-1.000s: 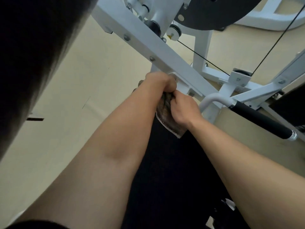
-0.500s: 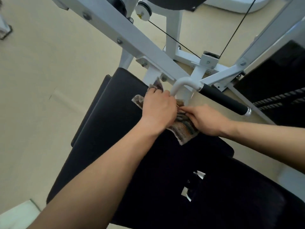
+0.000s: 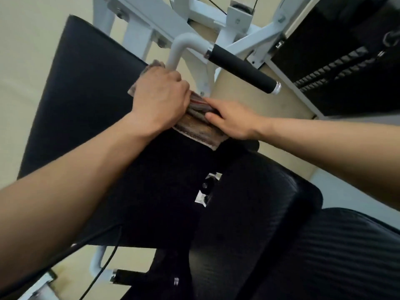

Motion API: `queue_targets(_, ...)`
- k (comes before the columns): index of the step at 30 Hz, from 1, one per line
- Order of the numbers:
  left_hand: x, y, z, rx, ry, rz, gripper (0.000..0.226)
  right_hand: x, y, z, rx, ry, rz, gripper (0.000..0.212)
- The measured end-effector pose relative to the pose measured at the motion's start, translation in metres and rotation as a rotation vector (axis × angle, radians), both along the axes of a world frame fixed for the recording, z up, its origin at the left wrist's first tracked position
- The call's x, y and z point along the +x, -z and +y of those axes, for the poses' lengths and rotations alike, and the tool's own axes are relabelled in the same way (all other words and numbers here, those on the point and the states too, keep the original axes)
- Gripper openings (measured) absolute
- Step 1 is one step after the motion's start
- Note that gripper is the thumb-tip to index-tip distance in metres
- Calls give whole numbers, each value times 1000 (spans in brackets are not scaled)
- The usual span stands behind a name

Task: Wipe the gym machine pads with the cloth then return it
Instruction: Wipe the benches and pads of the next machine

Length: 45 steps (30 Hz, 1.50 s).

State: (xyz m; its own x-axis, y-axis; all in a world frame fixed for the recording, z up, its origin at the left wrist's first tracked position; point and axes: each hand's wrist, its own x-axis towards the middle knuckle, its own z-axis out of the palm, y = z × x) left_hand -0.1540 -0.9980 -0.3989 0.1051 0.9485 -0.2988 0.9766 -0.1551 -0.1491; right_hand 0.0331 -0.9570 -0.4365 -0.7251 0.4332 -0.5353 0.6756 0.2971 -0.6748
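Head view, looking down on black upholstered gym machine w/ white steel frame (image 3: 151, 20).

Cloth (image 3: 201, 126): brownish patterned rag w/ pale edge, lying flat on upper end of back pad (image 3: 86, 100), near pad's top right corner, just below the white bent tube (image 3: 176, 50). Part of cloth pokes out beyond the left hand at upper left; the rest shows between and below both hands.

Left hand (image 3: 161, 100): palm down on cloth, fingers curled over its far edge, knuckles up against base of the white tube. Pressing the cloth to the pad; whether fingers actually clamp the fabric – cannot tell, underside hidden.

Right hand (image 3: 232, 119): laid flat, fingers extended and together, tips on right portion of cloth. Not gripping, flat press only. Heel of hand sits at pad's edge.

Both forearms bare, coming in from lower left and right edge.

Other items: black foam handle grip (image 3: 242, 69) w/ chrome end cap, angled down to the right, apart from both hands. Seat pad (image 3: 281, 224), ribbed black vinyl, lower right, separated from back pad by a gap showing a metal bracket (image 3: 205, 189). Thin black cable (image 3: 108, 263) hangs at lower left. Beige floor (image 3: 26, 61) around the machine.

Containers: none in shot.
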Motion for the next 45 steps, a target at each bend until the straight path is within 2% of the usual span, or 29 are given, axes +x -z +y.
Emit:
queue_targets(3,49,16,-2,-150,134,-37,43,49,11,-6,-144,44,-171,39)
queue_targets(6,98,35,21,-407,148,-90,42,80,17,-10,-236,137,-295,33)
queue_targets(10,146,62,49,-887,238,-161,38,102,27,-39,-439,586,-375,32)
queue_targets(12,154,68,52,-985,314,-155,32,102,34,-52,-441,711,-442,37)
queue_targets(14,151,69,53,-993,281,-195,32,96,40,-54,-504,791,-437,42)
queue_targets(16,138,63,52,-899,245,-189,43,87,42,-48,-488,909,-375,36)
queue_targets(18,116,52,46,-747,219,-125,45,79,39,-42,-490,1048,-320,31)
queue_targets(21,96,36,36,-651,234,-8,46,71,42,-42,-480,1051,-246,33)
queue_targets(23,110,37,41,-713,193,-14,46,76,40,-47,-462,1067,-286,35)
queue_targets(25,136,51,48,-863,176,-87,45,87,44,-55,-495,1087,-339,37)
queue_targets(29,184,74,45,-1089,199,-245,30,98,45,-70,-627,947,-539,39)
queue_targets(32,179,74,40,-967,284,-214,38,99,43,-68,-624,952,-505,35)
queue_targets(35,137,63,38,-751,319,-107,45,88,45,-60,-640,1132,-377,31)
queue_targets(37,110,55,30,-628,314,-60,42,75,39,-51,-585,995,-380,34)
queue_targets(39,91,48,19,-495,295,-74,42,68,34,-38,-520,748,-339,35)
queue_targets(41,72,42,10,-358,287,-91,45,61,28,-24,-569,550,-275,39)
queue_targets(45,13,17,2,-157,167,-55,49,2,18,-12,-365,249,-160,68)
